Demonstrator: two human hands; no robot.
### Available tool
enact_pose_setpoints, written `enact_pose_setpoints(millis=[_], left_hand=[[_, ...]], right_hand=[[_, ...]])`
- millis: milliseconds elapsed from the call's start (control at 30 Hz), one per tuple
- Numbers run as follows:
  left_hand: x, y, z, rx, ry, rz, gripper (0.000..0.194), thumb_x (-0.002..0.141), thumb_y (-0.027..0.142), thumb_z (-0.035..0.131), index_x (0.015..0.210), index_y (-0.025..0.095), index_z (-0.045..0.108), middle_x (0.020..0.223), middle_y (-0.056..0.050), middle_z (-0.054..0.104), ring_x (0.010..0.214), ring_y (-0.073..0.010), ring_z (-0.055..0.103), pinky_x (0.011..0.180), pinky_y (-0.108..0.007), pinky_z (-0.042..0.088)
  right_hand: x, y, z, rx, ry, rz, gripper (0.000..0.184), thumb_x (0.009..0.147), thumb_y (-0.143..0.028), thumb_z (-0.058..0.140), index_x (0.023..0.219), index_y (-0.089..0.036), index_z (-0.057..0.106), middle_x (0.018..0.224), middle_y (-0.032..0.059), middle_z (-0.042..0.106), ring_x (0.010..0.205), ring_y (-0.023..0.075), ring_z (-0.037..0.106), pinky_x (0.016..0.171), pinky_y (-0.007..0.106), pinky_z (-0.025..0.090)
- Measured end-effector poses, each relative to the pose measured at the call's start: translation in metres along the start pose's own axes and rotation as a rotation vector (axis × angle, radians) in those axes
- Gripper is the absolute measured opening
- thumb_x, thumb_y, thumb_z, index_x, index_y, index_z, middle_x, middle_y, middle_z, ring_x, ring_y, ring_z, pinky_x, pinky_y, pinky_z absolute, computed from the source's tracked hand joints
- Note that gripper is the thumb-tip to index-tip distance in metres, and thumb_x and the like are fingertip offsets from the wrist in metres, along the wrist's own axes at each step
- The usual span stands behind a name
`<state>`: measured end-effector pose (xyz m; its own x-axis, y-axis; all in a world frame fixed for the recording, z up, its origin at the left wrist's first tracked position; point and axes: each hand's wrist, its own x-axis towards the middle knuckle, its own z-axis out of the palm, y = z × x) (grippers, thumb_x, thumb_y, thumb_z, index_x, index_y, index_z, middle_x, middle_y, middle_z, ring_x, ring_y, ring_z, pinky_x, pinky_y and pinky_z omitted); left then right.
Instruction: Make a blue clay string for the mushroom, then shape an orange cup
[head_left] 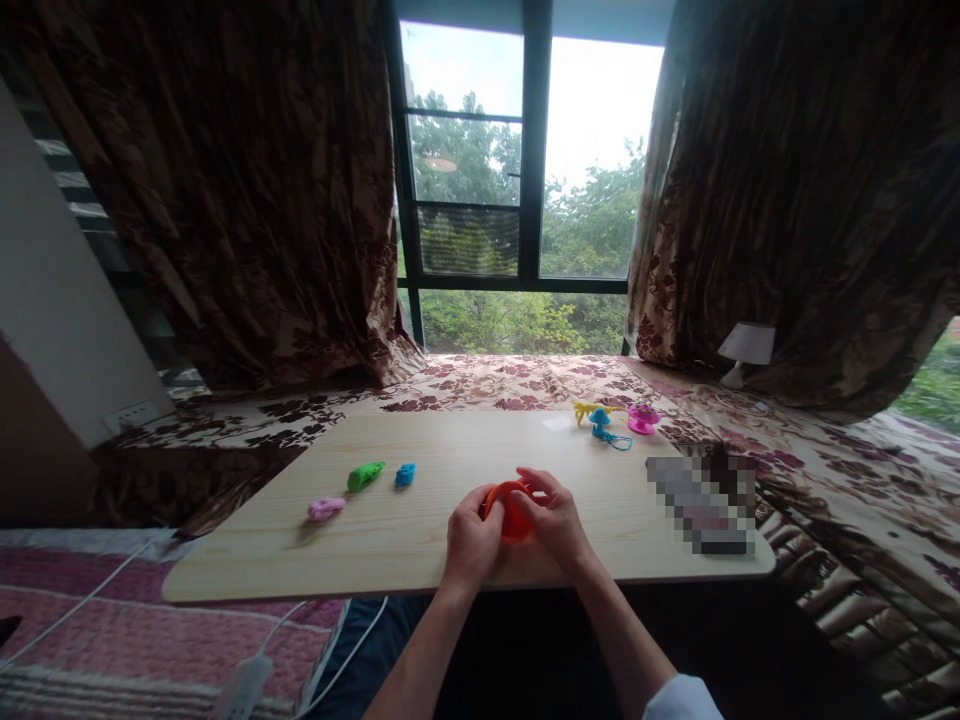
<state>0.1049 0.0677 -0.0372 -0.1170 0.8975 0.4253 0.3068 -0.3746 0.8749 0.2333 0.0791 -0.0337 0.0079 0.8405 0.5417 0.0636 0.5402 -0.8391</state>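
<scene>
An orange round, cup-like piece (516, 524) is between my two hands over the near middle of the table. My left hand (472, 538) is closed on its left side, with the thumb at the rim. Around the right side curls my right hand (561, 520), its thumb reaching inside and its fingers along the far rim. What lies inside the piece is mostly hidden by my thumbs. To the left lie a blue lump (405, 474), a green clay-like piece (365, 476) and a pink one (325, 510).
At the table's (247, 555) far right stand a blue mushroom-shaped piece (600, 420), a yellow branching piece (582, 411) and a magenta piece (643, 418). A pixelated dark object lies at the right edge. A white lamp (748, 345) stands on the window ledge.
</scene>
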Motion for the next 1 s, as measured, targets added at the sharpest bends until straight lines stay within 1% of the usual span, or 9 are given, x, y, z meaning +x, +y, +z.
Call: enact_pose_setpoints(millis=[100,233,400,600,700,767,867,933,1000], left_hand=[[-0.001,0.001,-0.001,-0.001,0.028,-0.015,0.025,0.077,0.034,0.05,0.091,0.018,0.062,0.08,-0.002,0.067,0.072,-0.0157,0.062,0.066,-0.025,0.048],[-0.002,0.004,0.0,0.003,-0.009,0.006,0.025,0.075,0.034,0.053,0.091,0.018,0.064,0.084,-0.002,0.068,0.078,-0.0166,0.061,0.072,-0.026,0.047],[-0.001,0.004,0.0,0.03,-0.042,0.022,0.025,0.076,0.035,0.052,0.088,0.018,0.067,0.08,-0.003,0.066,0.076,-0.017,0.06,0.072,-0.027,0.045],[-0.001,0.004,-0.002,0.037,-0.059,0.024,0.023,0.075,0.034,0.052,0.085,0.019,0.067,0.077,-0.002,0.066,0.074,-0.0167,0.06,0.07,-0.027,0.045],[-0.001,0.005,-0.001,0.018,-0.063,0.026,0.022,0.074,0.03,0.054,0.089,0.019,0.067,0.083,-0.002,0.067,0.079,-0.0164,0.06,0.075,-0.026,0.045],[-0.001,0.005,-0.001,0.003,-0.046,0.021,0.023,0.074,0.028,0.053,0.092,0.019,0.065,0.089,-0.003,0.067,0.084,-0.0162,0.06,0.078,-0.026,0.045],[-0.002,0.005,-0.001,-0.018,-0.021,-0.005,0.025,0.077,0.033,0.051,0.093,0.018,0.063,0.084,-0.003,0.067,0.075,-0.015,0.061,0.069,-0.024,0.048],[-0.002,0.005,-0.001,-0.026,-0.013,-0.021,0.027,0.077,0.038,0.051,0.09,0.018,0.063,0.076,-0.002,0.067,0.063,-0.0136,0.06,0.058,-0.023,0.047],[-0.002,0.004,-0.001,-0.031,-0.01,-0.025,0.028,0.075,0.04,0.053,0.088,0.018,0.064,0.073,-0.001,0.066,0.059,-0.013,0.058,0.054,-0.022,0.046]], right_hand=[[0.0,-0.001,-0.001,0.001,0.01,-0.003,0.02,0.077,-0.023,0.058,0.096,-0.02,0.064,0.091,0.0037,0.06,0.081,0.0163,0.059,0.065,0.025,0.05],[-0.001,-0.004,-0.003,-0.019,-0.008,-0.02,0.013,0.078,-0.021,0.057,0.085,-0.02,0.068,0.085,0.0036,0.061,0.079,0.0162,0.059,0.066,0.026,0.049],[-0.001,-0.006,-0.003,-0.035,-0.01,-0.027,0.015,0.08,-0.023,0.056,0.085,-0.02,0.07,0.081,0.0031,0.061,0.076,0.0156,0.059,0.069,0.027,0.048],[-0.001,-0.008,-0.002,-0.016,-0.032,-0.013,0.018,0.077,-0.023,0.059,0.092,-0.021,0.069,0.086,0.0035,0.061,0.078,0.0163,0.059,0.067,0.026,0.048],[-0.001,-0.01,-0.003,-0.012,-0.033,-0.007,0.016,0.08,-0.025,0.056,0.084,-0.019,0.07,0.083,0.0036,0.062,0.079,0.0162,0.059,0.071,0.026,0.048],[-0.001,-0.011,-0.003,-0.007,-0.03,0.004,0.02,0.082,-0.027,0.052,0.091,-0.02,0.069,0.087,0.0042,0.062,0.08,0.0162,0.059,0.071,0.026,0.049],[0.0,-0.011,-0.002,0.002,-0.035,0.02,0.026,0.082,-0.028,0.052,0.104,-0.021,0.063,0.095,0.0049,0.062,0.082,0.0169,0.059,0.066,0.026,0.051],[0.0,-0.011,-0.002,0.003,-0.052,0.021,0.022,0.08,-0.026,0.055,0.098,-0.02,0.065,0.092,0.0046,0.063,0.081,0.0174,0.06,0.065,0.025,0.051],[-0.001,-0.01,-0.002,-0.003,-0.064,0.017,0.016,0.079,-0.024,0.055,0.086,-0.019,0.068,0.086,0.0043,0.064,0.079,0.0175,0.06,0.066,0.026,0.051]])
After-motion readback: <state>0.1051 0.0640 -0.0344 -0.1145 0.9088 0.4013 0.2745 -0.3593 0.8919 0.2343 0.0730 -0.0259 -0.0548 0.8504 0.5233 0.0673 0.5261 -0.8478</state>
